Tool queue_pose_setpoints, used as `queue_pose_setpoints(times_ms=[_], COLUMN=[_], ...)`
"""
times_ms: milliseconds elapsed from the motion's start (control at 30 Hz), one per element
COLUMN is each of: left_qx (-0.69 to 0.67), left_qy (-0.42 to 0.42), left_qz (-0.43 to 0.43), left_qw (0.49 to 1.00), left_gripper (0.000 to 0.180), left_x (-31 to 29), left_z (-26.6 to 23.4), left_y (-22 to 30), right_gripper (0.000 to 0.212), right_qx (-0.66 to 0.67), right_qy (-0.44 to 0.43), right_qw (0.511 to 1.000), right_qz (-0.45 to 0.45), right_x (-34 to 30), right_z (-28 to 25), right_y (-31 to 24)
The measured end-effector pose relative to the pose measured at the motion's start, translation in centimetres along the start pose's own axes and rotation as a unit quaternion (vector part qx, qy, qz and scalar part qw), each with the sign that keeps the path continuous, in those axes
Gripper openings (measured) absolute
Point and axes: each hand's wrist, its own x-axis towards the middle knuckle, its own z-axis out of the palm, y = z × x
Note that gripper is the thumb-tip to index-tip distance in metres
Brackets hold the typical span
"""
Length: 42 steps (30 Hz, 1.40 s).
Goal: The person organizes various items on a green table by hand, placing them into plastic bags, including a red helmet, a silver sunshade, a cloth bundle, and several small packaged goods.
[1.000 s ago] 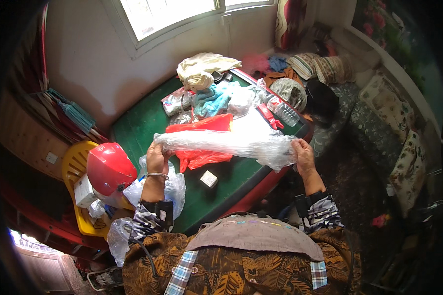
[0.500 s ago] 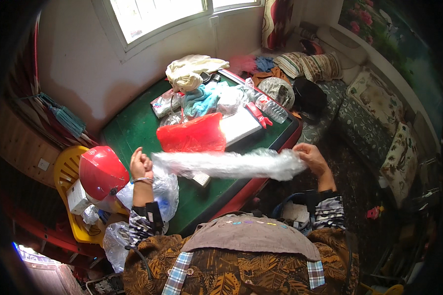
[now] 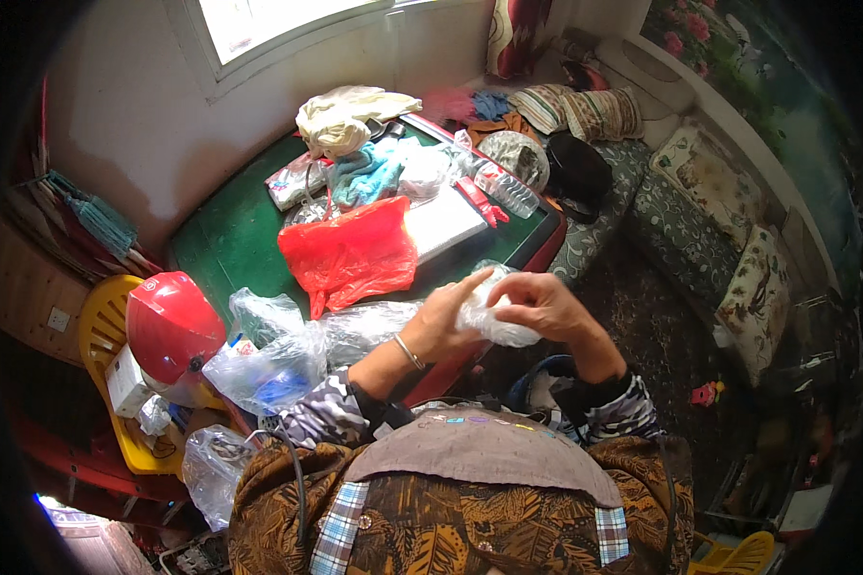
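**Two hands bunch up a clear bag**

Past the brown bib [image 3: 489,455], the hands are close together. The left hand [image 3: 438,324] holds one side of the crumpled clear bag [image 3: 508,332], and the right hand [image 3: 547,305] pinches the other. The bag sits between them, by the table's right edge. This looks like the squashing-it-small step. The next move seems to need a firm pinch, since thin plastic could spring open. Beyond, a red bag [image 3: 350,251] lies on the green table [image 3: 216,230]. Farther back are a plastic bottle [image 3: 508,192] and a bright window [image 3: 273,21].
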Motion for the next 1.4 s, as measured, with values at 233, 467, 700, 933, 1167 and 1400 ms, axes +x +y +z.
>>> queue_pose_setpoints(times_ms=[233, 467, 700, 933, 1167, 1400], left_qx=[0.075, -0.029, -0.017, -0.040, -0.009, -0.051], left_qy=[0.068, 0.171, 0.318, 0.071, 0.035, -0.075], left_qz=[-0.049, -0.115, -0.113, -0.140, -0.036, -0.069], left_qw=[0.994, 0.978, 0.941, 0.987, 0.999, 0.994], left_gripper=[0.023, 0.008, 0.007, 0.067, 0.080, 0.034], left_x=[-1.9, 0.6, 1.5, 1.3, 9.1, 10.0], left_z=[-9.5, -12.7, -15.5, -5.6, -1.1, 1.4], left_y=[-3.8, -3.2, -2.3, -4.0, -1.0, -3.2], right_gripper=[0.018, 0.013, 0.015, 0.016, 0.019, 0.021], right_qx=[-0.032, -0.328, -0.277, 0.058, 0.089, -0.044], right_qy=[0.091, 0.386, 0.567, 0.477, 0.316, 0.336], right_qw=[0.988, 0.861, 0.773, 0.874, 0.925, 0.927], right_qz=[0.118, -0.042, 0.060, -0.076, -0.191, -0.163], right_x=[-5.7, -5.8, -10.3, -8.1, -7.8, -8.3], right_z=[-7.2, -8.9, -14.6, -12.8, -10.3, -9.6], right_y=[1.6, 5.3, 10.4, 9.4, 3.1, 0.7])
